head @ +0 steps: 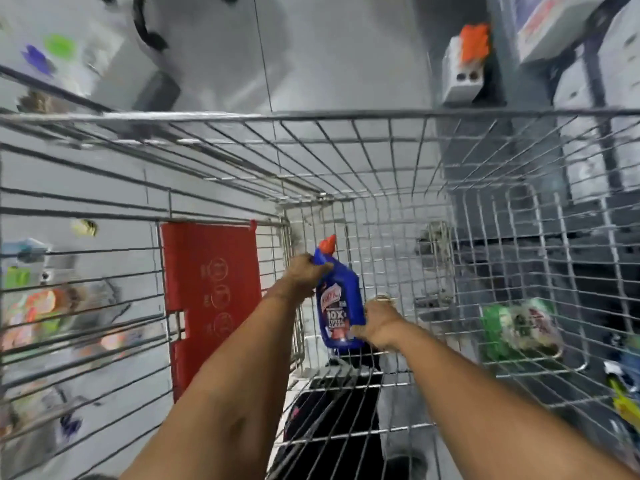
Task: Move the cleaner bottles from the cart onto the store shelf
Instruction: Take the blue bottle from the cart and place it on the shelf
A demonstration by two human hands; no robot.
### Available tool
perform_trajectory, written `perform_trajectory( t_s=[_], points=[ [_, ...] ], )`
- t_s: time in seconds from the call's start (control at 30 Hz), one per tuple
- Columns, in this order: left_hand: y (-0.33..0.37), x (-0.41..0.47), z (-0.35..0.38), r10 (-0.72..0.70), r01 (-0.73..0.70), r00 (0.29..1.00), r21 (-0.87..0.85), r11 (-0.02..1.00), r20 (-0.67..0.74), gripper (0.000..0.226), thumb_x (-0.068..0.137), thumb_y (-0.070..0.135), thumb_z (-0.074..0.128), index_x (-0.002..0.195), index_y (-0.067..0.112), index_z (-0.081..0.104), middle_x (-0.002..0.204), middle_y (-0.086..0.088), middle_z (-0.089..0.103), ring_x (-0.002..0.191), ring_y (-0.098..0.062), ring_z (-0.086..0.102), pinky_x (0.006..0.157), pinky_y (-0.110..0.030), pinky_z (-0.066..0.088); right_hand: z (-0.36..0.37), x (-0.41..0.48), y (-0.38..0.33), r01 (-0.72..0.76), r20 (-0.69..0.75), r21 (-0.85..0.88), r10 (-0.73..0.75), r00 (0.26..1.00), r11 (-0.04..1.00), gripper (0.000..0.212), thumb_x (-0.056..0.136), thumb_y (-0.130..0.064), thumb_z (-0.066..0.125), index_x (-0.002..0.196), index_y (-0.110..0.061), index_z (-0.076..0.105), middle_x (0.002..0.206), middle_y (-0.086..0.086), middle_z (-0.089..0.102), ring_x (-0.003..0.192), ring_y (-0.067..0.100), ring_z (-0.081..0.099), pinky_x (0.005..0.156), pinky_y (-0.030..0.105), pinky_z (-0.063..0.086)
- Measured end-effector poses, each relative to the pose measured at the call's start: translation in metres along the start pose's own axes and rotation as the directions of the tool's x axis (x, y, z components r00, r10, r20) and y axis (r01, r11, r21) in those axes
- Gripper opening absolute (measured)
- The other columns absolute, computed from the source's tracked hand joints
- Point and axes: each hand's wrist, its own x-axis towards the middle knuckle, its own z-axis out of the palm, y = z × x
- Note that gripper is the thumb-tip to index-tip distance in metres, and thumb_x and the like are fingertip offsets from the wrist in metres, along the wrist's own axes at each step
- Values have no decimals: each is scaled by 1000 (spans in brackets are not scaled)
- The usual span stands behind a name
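Note:
A blue cleaner bottle (337,299) with a red-orange cap lies deep inside the wire shopping cart (381,161). My left hand (306,273) grips its neck just below the cap. My right hand (377,323) holds its lower end, by the label. The bottle points cap-up, away from me, near the cart's bottom mesh. Both forearms reach down into the basket. The store shelf (602,98) stands at the right, outside the cart, and is blurred.
The red child-seat flap (211,292) hangs at the cart's left inner side. Green packaged goods (519,323) sit on a low shelf at the right beyond the mesh. Colourful items (34,306) line the left shelving. A white-and-orange box (465,64) rests on the floor ahead.

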Motion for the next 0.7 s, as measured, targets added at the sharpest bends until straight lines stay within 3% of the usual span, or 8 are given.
perform_trajectory(
  t_s=[0.1, 0.17, 0.23, 0.37, 0.47, 0.53, 0.6, 0.7],
  points=[
    [-13, 13, 1, -11, 11, 999, -20, 1000, 31, 23, 89, 11, 60, 104, -6, 60, 98, -24, 62, 80, -31, 62, 73, -39, 56, 17, 21, 5, -54, -42, 139, 61, 997, 989, 38, 72, -34, 74, 101, -15, 57, 106, 11, 67, 93, 28, 63, 86, 35, 51],
    [-18, 13, -1, -13, 15, 997, -21, 1000, 72, 17, 88, 15, 62, 97, 0, 62, 93, -19, 64, 71, -24, 62, 66, -33, 55, 22, 22, 9, -62, -107, 189, 83, 991, 980, 26, 73, -28, 74, 86, -20, 54, 103, 12, 68, 85, 25, 60, 78, 31, 48],
    [-19, 6, -2, 0, 3, 991, -29, 1000, 132, 16, 86, 21, 65, 91, 6, 62, 90, -12, 68, 75, -21, 64, 68, -34, 55, 18, 16, 14, -58, -104, 187, 78, 991, 981, 25, 74, -26, 74, 83, -23, 51, 103, 10, 67, 84, 24, 59, 77, 30, 46],
    [0, -26, 6, 99, -85, 985, -106, 991, 144, 23, 82, 25, 70, 97, 13, 56, 89, -4, 67, 75, -14, 66, 67, -31, 55, -21, -20, 21, 32, -88, 150, -19, 996, 988, 33, 74, -25, 75, 102, -19, 60, 107, 5, 67, 91, 22, 59, 80, 30, 44],
    [28, -66, 18, 213, -195, 970, -147, 970, 120, 20, 82, 23, 70, 93, 18, 53, 82, 2, 65, 68, -10, 64, 61, -26, 53, -54, -65, 27, 108, -164, 160, -81, 983, 981, 50, 73, -20, 76, 117, -14, 54, 111, 3, 62, 94, 20, 58, 82, 28, 43],
    [48, -95, 26, 318, -296, 938, -161, 942, 139, 14, 82, 20, 70, 82, 22, 56, 71, 5, 67, 59, -6, 64, 57, -23, 53, -68, -94, 33, 155, -231, 193, -109, 967, 969, 57, 73, -19, 76, 122, -12, 48, 120, 6, 61, 105, 25, 60, 94, 38, 48],
    [67, -140, 38, 434, -414, 889, -147, 898, 149, 16, 82, 18, 70, 80, 21, 54, 64, 7, 69, 54, -4, 64, 57, -24, 53, -71, -138, 44, 218, -358, 187, -140, 923, 958, 58, 73, -22, 76, 123, -15, 48, 122, 7, 62, 106, 25, 60, 96, 45, 48],
    [90, -210, 58, 610, -603, 772, -98, 792, 180, 28, 81, 15, 71, 101, 7, 53, 86, -11, 68, 67, -16, 67, 61, -31, 56, -63, -192, 64, 330, -560, 230, -153, 814, 916, 53, 73, -23, 76, 118, -19, 49, 115, 3, 65, 102, 22, 62, 89, 40, 50]
  ],
)
